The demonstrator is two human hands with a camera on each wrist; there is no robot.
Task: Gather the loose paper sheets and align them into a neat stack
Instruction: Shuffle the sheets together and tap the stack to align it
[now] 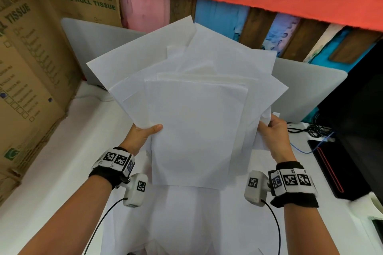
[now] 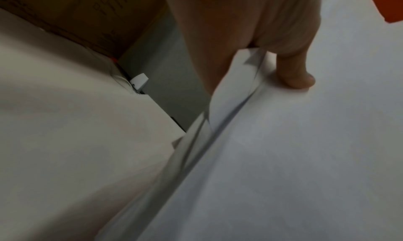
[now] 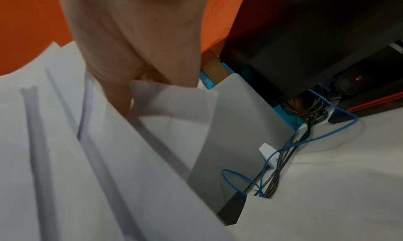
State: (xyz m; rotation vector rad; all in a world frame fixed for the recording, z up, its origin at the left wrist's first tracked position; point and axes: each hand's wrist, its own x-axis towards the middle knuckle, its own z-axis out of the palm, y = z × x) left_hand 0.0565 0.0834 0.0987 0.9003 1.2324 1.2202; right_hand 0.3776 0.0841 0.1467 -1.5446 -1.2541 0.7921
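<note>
Fingers of the left hand (image 1: 143,133) pinch the left edge of the paper sheets (image 1: 192,97), thumb on top; the right hand (image 1: 273,130) clamps the crumpled right edge the same way. The sheets are lifted clear of the white-covered table (image 1: 68,151), fanned at odd angles with corners sticking out. They look light, limp and slick against one another, so a loose pinch would probably let some slide free. A sounder hold is likely both long side edges, gripped lightly enough for tapping the bottom edge square on the table.
</note>
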